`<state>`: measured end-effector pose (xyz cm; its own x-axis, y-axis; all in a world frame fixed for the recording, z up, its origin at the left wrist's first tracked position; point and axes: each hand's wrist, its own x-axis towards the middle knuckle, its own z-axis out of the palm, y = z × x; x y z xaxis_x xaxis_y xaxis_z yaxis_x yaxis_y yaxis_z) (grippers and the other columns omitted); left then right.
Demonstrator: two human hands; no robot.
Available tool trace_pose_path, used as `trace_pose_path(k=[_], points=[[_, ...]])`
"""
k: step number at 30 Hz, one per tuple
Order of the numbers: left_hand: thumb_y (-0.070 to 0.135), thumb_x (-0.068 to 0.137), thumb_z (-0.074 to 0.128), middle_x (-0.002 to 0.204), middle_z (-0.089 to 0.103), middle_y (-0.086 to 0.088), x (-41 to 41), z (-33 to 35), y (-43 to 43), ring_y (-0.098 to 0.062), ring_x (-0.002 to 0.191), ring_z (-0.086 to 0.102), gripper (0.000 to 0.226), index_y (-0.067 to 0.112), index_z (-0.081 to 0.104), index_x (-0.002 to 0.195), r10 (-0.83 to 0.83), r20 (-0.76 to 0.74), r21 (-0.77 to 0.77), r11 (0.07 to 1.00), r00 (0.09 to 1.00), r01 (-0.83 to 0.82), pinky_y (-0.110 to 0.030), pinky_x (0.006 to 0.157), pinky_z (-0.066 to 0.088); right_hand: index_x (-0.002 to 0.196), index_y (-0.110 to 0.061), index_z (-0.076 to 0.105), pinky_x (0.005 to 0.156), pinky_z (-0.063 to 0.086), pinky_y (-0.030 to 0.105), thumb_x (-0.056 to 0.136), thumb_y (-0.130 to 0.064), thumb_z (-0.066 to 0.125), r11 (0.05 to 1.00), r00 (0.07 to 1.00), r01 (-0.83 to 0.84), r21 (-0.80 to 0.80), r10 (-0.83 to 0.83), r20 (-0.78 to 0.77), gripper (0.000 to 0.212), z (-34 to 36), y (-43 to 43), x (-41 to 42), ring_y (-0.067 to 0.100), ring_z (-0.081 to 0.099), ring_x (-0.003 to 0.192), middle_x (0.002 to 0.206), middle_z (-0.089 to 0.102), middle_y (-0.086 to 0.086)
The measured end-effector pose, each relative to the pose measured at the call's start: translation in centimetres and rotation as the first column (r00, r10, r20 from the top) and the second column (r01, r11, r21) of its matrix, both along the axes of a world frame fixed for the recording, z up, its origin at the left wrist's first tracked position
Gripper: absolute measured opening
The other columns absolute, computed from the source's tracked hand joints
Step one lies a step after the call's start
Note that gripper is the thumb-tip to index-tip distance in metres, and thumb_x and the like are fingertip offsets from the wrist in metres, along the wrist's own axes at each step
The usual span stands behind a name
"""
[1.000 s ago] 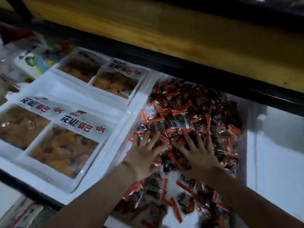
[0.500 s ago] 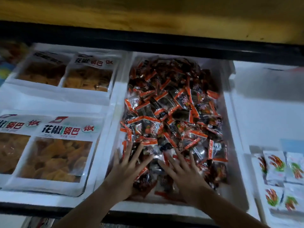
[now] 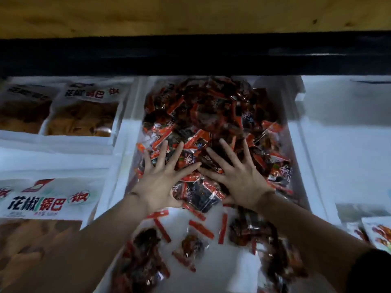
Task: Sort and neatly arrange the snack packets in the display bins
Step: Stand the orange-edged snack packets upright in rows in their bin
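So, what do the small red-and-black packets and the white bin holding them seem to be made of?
Small packets: thin plastic film, glossy and partly clear; it crinkles and catches bright highlights. White bin: likely rigid plastic or foam, matte; its pale walls look smooth without glare, though blur leaves this open.

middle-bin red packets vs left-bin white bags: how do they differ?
The red packets are small and many; the white bags are large and few. The red packets lie in a jumbled heap; the white bags lie flat, side by side. Both show their contents through clear film.
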<state>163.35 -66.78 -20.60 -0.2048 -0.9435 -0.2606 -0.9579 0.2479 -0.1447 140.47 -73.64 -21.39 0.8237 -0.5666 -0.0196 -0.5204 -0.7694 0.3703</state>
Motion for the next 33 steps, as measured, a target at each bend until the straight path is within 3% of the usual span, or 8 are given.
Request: trace_pose_path(k=[3,7,11,17,20,23,26,33], points=[[0.081,0.07,0.042,0.14,-0.052,-0.004,0.5,1.4,-3.0,-0.042,0.13,-0.043,0.102,0.05,-0.031,0.135,0.015,0.058,0.005,1.0,0.998,-0.016,-0.073,0.107,-0.009,0.146,-0.038,0.018,0.104,0.001,0.074,0.061,-0.071,0.069,0.999,0.995,0.029,0.019,-0.031,0.094,0.105,-0.1,-2.6,0.4,0.047,0.0,0.141,0.156,0.014,0.012],[0.074,0.076,0.054,0.146,-0.044,-0.002,1.3,2.9,-6.3,-0.04,0.14,-0.03,0.097,0.044,0.0,0.151,0.057,0.067,-0.045,0.998,0.996,-0.054,-0.069,0.11,-0.004,0.144,-0.038,0.025,0.098,0.014,0.074,0.077,-0.08,0.031,0.996,0.989,0.089,0.016,-0.09,0.114,0.08,0.6,-5.3,1.5,0.05,0.016,0.136,0.151,0.03,0.014],[0.08,0.076,0.043,0.144,-0.043,-0.009,1.2,3.3,-7.7,-0.046,0.141,-0.023,0.099,0.042,-0.017,0.146,0.097,0.205,-0.187,0.981,0.974,-0.058,-0.068,0.111,0.01,0.141,-0.036,0.028,0.093,0.026,0.075,0.075,-0.078,0.016,0.978,0.974,0.174,0.111,-0.188,0.129,0.08,1.5,-6.8,2.2,0.053,0.032,0.13,0.144,0.043,0.016],[0.07,0.085,0.045,0.158,-0.023,-0.013,0.1,4.1,-6.5,-0.045,0.144,-0.015,0.1,0.037,-0.028,0.144,0.162,0.161,-0.204,0.971,0.974,-0.128,-0.068,0.111,0.005,0.148,-0.042,0.002,0.108,-0.001,0.067,0.084,-0.072,0.032,0.951,0.966,0.222,0.216,-0.245,0.087,0.077,4.1,-5.8,1.7,0.046,-0.017,0.14,0.157,-0.018,0.008],[0.05,0.092,0.051,0.16,-0.011,-0.01,-1.0,5.2,-4.3,-0.037,0.146,-0.011,0.088,0.032,-0.012,0.152,0.206,0.032,-0.177,0.964,0.978,-0.197,-0.066,0.113,-0.006,0.147,-0.039,0.022,0.111,-0.003,0.063,0.088,-0.065,0.037,0.942,0.971,0.189,0.277,-0.221,0.087,0.066,6.0,-3.4,-0.2,0.042,-0.016,0.142,0.158,-0.014,0.006],[0.043,0.093,0.043,0.158,0.015,-0.012,-2.9,4.6,-0.9,-0.032,0.146,0.003,0.068,0.025,0.015,0.152,0.108,-0.116,-0.28,0.95,0.987,-0.137,-0.062,0.113,-0.004,0.138,-0.034,0.043,0.11,0.011,0.062,0.093,-0.056,0.035,0.966,0.94,0.114,0.233,-0.181,0.288,0.051,5.8,0.5,-3.1,0.044,0.011,0.142,0.156,0.021,0.01],[0.055,0.09,0.034,0.152,0.033,-0.013,-5.5,2.3,3.2,-0.036,0.141,0.024,0.063,0.025,0.036,0.145,0.014,-0.144,-0.284,0.957,0.989,-0.055,-0.068,0.109,0.021,0.147,-0.029,0.029,0.112,0.019,0.062,0.089,-0.064,0.029,0.956,0.908,0.197,0.218,-0.262,0.328,0.068,3.8,5.2,-6.0,0.042,0.019,0.141,0.154,0.025,0.009],[0.068,0.088,0.032,0.158,0.021,-0.013,-10.0,-1.4,6.3,-0.042,0.143,0.019,0.073,0.03,0.025,0.15,-0.135,-0.11,-0.287,0.953,0.985,0.098,-0.07,0.102,0.015,0.149,-0.022,0.02,0.109,0.013,0.058,0.074,-0.078,0.031,0.89,0.864,0.362,0.279,-0.432,0.257,0.095,-1.9,11.3,-8.7,0.047,0.023,0.136,0.155,0.02,0.019]])
